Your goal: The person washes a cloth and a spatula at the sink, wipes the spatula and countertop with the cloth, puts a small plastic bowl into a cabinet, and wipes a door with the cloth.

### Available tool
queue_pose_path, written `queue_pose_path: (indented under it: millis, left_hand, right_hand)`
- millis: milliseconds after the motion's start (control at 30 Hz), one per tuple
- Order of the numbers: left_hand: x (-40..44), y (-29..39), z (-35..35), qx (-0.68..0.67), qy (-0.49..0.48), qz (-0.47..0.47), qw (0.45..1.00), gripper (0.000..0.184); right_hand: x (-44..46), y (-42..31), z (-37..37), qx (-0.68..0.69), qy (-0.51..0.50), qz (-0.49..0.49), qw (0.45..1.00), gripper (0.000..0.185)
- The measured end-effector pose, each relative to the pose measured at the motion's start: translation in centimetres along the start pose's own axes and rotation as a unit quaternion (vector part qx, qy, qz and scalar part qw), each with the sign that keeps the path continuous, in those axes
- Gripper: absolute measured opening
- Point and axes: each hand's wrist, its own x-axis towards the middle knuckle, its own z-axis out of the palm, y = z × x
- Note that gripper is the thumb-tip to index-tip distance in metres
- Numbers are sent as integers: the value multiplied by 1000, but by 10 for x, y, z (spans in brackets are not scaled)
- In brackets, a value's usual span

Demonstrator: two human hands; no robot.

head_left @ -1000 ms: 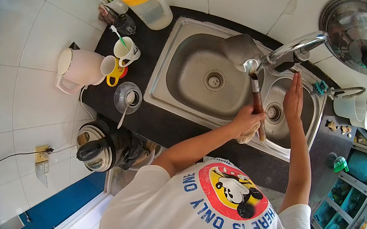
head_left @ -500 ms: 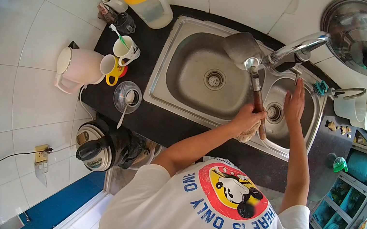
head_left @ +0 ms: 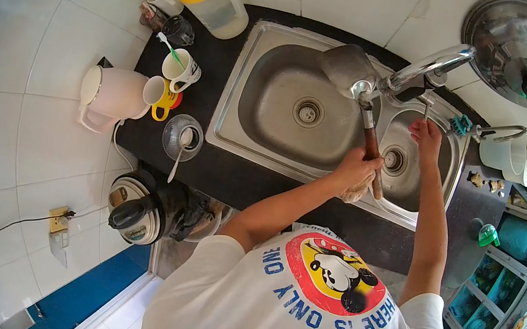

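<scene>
My left hand (head_left: 355, 169) is closed around the brown wooden handle (head_left: 371, 145) of a wide metal-bladed tool. The tool's dark grey blade (head_left: 345, 66) lies under the faucet spout (head_left: 364, 92), over the back of the large sink basin (head_left: 275, 121). A pale tan thing (head_left: 357, 191), which I cannot make out, shows under the same hand. Over the small basin (head_left: 402, 189), my right hand (head_left: 427, 138) has its fingers curled at the end of the thin metal faucet lever (head_left: 427, 110). No running water can be made out.
Left of the sink stand a yellow-lidded pitcher (head_left: 223, 13), a white mug (head_left: 178, 68), a yellow cup (head_left: 162, 101), a glass bowl with a spoon (head_left: 181, 139) and a pink kettle (head_left: 106, 94). On the right are a steel lid (head_left: 522, 55), white containers (head_left: 505, 154) and ginger-like pieces (head_left: 479, 181).
My right hand has gone from flat, outstretched fingers beside the faucet lever to curled fingers at its end. My left hand and the tool have hardly moved.
</scene>
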Motion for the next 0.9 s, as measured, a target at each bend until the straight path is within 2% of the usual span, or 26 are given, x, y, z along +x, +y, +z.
queue_pose_path:
  millis: [333, 900]
  left_hand:
    - [7, -10, -4, 5, -7, 38, 999, 15]
    - [-3, 6, -1, -9, -2, -13, 1000, 17]
  right_hand:
    - [3, 2, -4, 74, -25, 42, 996, 21]
    - [-1, -13, -4, 92, -38, 81, 992, 23]
